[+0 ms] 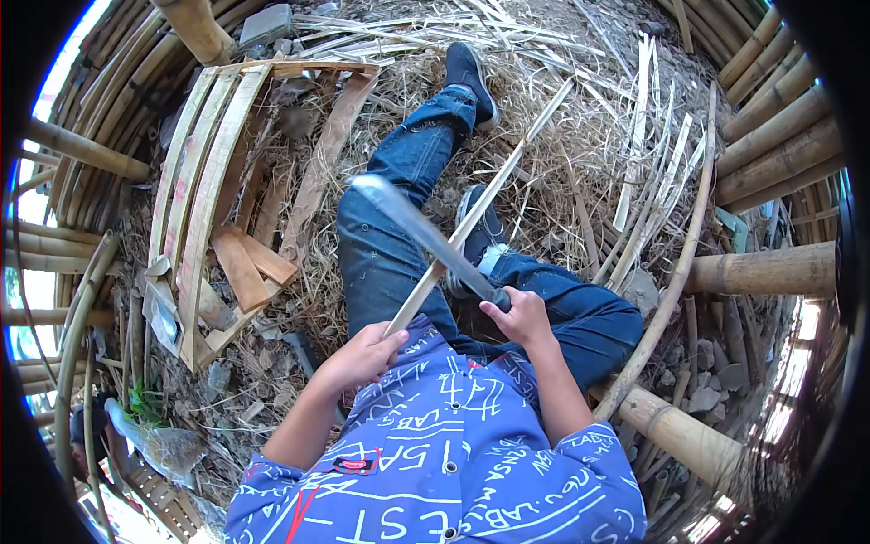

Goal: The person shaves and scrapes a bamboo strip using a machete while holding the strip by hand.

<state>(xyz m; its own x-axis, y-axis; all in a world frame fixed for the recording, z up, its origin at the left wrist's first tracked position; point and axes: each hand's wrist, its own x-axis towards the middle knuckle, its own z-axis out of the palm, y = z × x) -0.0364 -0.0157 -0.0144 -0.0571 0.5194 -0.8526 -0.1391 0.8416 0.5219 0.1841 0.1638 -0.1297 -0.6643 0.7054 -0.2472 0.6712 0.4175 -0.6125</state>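
Observation:
My right hand [521, 317] is closed round the dark handle of a machete [412, 222]. Its broad, slightly blurred blade points up and to the left above my legs. My left hand [367, 354] grips the near end of a long, pale bamboo strip [489, 195], which slants away up and to the right past my shoe. The blade crosses over the strip in the middle of the view; whether the two touch, I cannot tell.
A broken wooden crate [213, 172] lies on the left. Split bamboo strips [639, 136] and shavings [544, 118] cover the ground ahead. Thick bamboo poles [761, 269] stick in from the right, and a long curved stick [689, 254] runs beside my knee. Stones [702, 399] lie lower right.

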